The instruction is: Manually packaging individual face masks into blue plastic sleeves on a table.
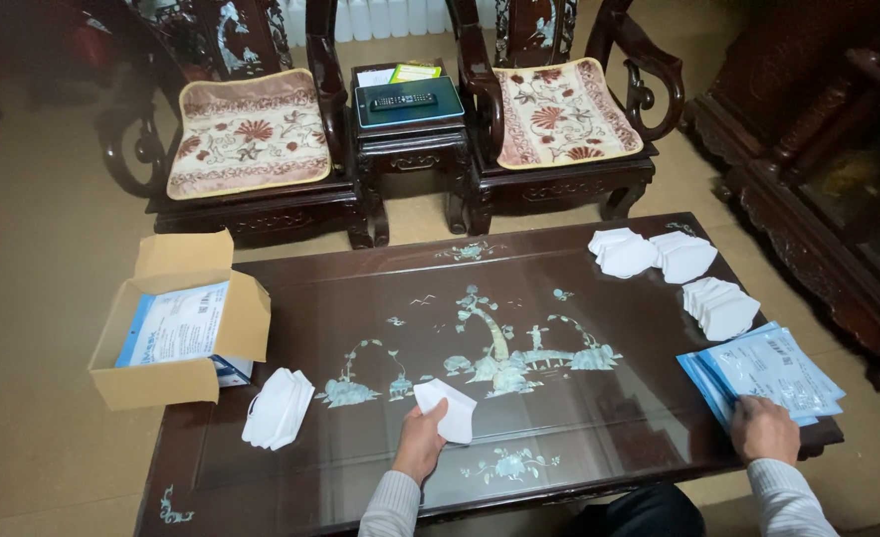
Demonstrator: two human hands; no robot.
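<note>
On inlaid table (360, 298), left hand (420, 438) grip grasping one white mask (450, 410), right hand (763, 430) pressing blue packets (768, 370), grip unclear, four mask piles.

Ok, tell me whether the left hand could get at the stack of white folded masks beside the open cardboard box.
Probably yes: the left hand holds one white folded mask, and bare tabletop lies between it and the stack of white folded masks.

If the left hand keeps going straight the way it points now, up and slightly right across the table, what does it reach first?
The left hand, holding a white mask, points toward the pearl-inlay tree scene on the dark table. Nothing loose lies in that line; the way looks free, though depth is hard to judge.
</note>
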